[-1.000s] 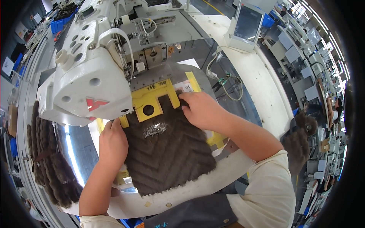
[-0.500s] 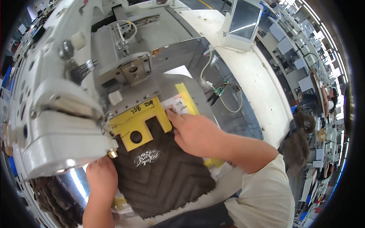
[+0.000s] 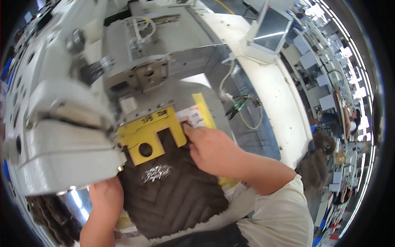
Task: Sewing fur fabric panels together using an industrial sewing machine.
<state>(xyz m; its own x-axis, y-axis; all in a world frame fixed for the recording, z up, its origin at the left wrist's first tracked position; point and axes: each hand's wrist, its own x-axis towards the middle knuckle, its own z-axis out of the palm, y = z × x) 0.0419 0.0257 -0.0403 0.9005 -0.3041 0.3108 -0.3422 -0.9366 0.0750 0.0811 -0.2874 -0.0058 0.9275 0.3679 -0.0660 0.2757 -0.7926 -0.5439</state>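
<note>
A dark brown quilted fabric piece (image 3: 177,197) with a silver print lies flat on the bed of a large white sewing machine (image 3: 61,136). A yellow clamp frame (image 3: 150,131) with a round hole presses on the fabric's far edge. My right hand (image 3: 212,150) rests flat on the fabric's right far corner, fingertips touching the yellow frame and a white paper label (image 3: 195,117). My left hand (image 3: 105,197) presses on the fabric's left edge, just under the machine head. Neither hand grips anything.
The grey machine mechanism (image 3: 144,74) rises behind the frame. A tilted touch screen (image 3: 269,31) stands at the back right. Pliers and a cable (image 3: 238,105) lie on the metal plate to the right. Dark furry fabric (image 3: 317,164) hangs at the right, more at lower left (image 3: 49,218).
The view has closed in on the machine and tilted. My right hand slid to the fabric's right far corner, by the yellow frame. My left hand stays at the left edge.
</note>
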